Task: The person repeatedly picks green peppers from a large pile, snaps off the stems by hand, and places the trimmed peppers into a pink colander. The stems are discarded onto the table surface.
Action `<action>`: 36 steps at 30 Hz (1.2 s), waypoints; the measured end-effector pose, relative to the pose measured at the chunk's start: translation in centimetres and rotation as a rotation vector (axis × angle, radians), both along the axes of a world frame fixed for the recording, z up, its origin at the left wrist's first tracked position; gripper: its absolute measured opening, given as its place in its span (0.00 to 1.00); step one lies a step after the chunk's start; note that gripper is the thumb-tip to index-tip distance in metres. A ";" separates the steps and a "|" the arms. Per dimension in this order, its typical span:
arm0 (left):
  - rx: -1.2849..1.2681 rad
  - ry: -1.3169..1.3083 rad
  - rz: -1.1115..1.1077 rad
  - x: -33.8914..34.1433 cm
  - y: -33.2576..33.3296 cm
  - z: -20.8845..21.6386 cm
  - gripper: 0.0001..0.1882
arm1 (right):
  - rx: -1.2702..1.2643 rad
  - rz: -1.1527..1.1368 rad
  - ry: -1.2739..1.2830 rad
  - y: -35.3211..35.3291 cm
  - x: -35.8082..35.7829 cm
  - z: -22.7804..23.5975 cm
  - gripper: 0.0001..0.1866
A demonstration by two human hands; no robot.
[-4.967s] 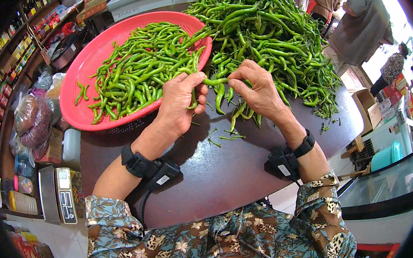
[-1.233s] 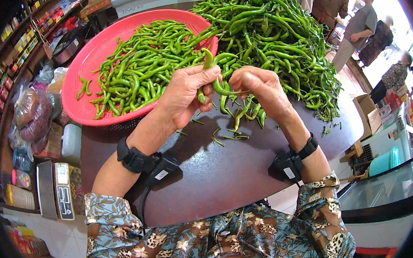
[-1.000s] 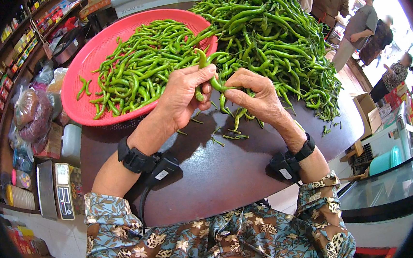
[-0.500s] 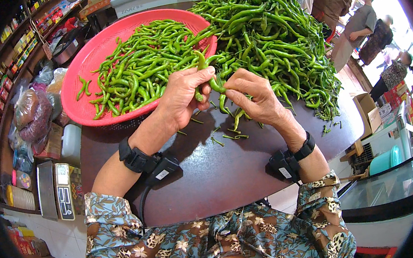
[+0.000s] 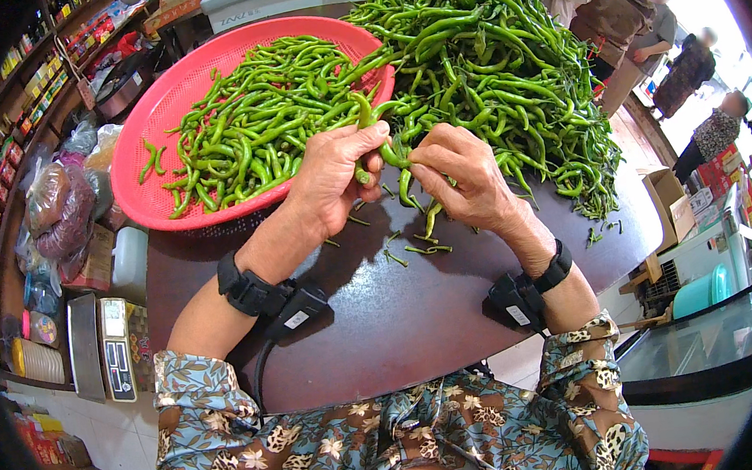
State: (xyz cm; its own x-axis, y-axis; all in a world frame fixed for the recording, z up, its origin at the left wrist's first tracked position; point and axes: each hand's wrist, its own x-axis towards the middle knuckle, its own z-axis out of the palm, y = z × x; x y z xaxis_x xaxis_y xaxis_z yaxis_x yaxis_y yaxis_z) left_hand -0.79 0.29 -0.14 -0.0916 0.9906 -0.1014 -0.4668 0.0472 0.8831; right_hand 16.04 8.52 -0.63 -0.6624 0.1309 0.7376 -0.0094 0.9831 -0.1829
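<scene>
Several green chili peppers point(image 5: 364, 110) are gripped in my left hand point(image 5: 342, 169), their ends sticking out past the thumb. My right hand point(image 5: 462, 175) is close beside it, thumb and forefinger pinched at the end of one of these peppers; what exactly lies between the fingertips is too small to make out. A red perforated basket point(image 5: 146, 138) at the left holds many loose green chilies point(image 5: 248, 130). Behind and right of my hands rises a large heap of green chilies point(image 5: 505, 75). Bits of stem point(image 5: 419, 249) lie scattered on the dark tabletop point(image 5: 357, 334) below my hands.
Bagged goods point(image 5: 60, 202) and a scale point(image 5: 117, 348) stand left of the table. Shelves with packages line the far left. A cardboard box point(image 5: 667, 203) and a glass-topped case point(image 5: 711, 341) are at the right. Several people point(image 5: 686, 74) stand beyond the heap.
My right hand's fingers have curled slightly at the pepper's end; the left hand stays in place. People in the right background have shifted.
</scene>
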 end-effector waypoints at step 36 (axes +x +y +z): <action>0.391 0.947 0.704 -7.3 1.1 3.0 0.10 | -0.240 -0.343 -0.043 1.1 0.0 -1.6 0.09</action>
